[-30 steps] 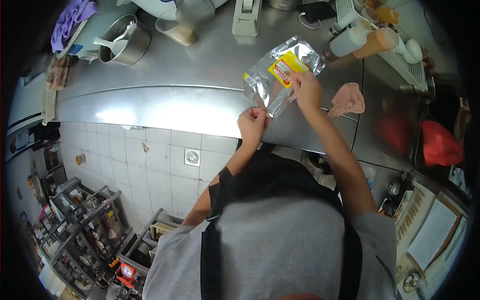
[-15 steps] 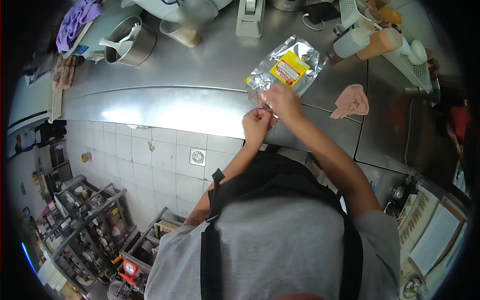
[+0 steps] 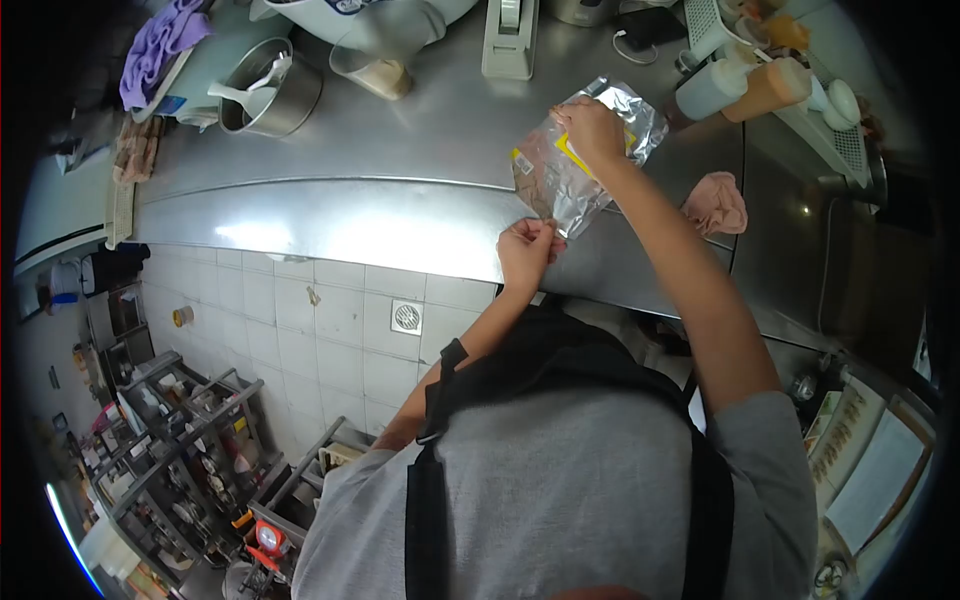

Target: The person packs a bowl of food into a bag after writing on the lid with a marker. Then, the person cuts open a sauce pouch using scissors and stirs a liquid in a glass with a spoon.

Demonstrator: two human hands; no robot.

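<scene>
A silver foil bag [image 3: 577, 200] with a yellow label lies on the steel counter, its near corner reaching toward the front edge. My left hand [image 3: 527, 252] pinches that near corner between thumb and fingers. Over the upper part of the bag, my right hand [image 3: 592, 130] rests with curled fingers gripping the foil near its left side. Most of the label is covered by this hand; only yellow strips show around it.
A pink cloth [image 3: 716, 204] lies right of the bag. Squeeze bottles [image 3: 712, 88] stand behind it. A tape dispenser [image 3: 510, 45], a clear cup [image 3: 375, 70] and a steel pot [image 3: 290, 100] with white utensils sit farther back. A floor drain [image 3: 406, 317] shows below left.
My right hand has moved up and away from my left hand, onto the label area. The bag shows more of its near end, stretched toward my left hand, which keeps its pinch.
</scene>
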